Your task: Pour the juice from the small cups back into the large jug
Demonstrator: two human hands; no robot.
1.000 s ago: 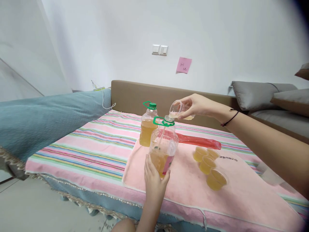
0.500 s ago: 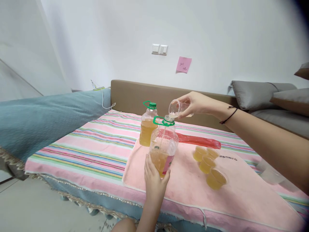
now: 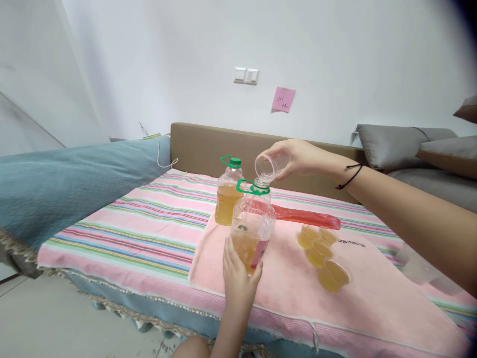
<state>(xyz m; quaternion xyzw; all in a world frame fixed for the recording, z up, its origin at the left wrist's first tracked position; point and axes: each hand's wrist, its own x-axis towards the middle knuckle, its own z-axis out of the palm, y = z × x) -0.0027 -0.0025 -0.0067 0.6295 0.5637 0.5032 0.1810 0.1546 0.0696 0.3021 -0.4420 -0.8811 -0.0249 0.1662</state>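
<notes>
The work sits on a bed with a striped sheet [image 3: 122, 223], and over it lies a pink towel [image 3: 290, 283] that carries all the things. At the near left part of the towel stands the open bottle [image 3: 252, 226], about one third full of amber liquid, its green cap ring hanging at the neck. The left hand [image 3: 238, 278] holds the lower body of this bottle, fingers wrapped around it. The right hand [image 3: 298, 158] holds a small clear cup [image 3: 266, 166], fingers closed around it, tipped mouth-down just above the bottle's opening; the cup looks nearly empty. I judge the step in hand is the end of pouring one cup into the bottle, and the next move would call for setting this cup aside and taking a full one without tilting it. Behind the open bottle, on the far side, stands a capped bottle [image 3: 228, 194] with the same liquid. To the right, near each other, sit four filled cups [image 3: 321, 251]. A red plastic bag [image 3: 305, 217] lies far behind them. Nothing blocks the way between the cups and the bottle.
</notes>
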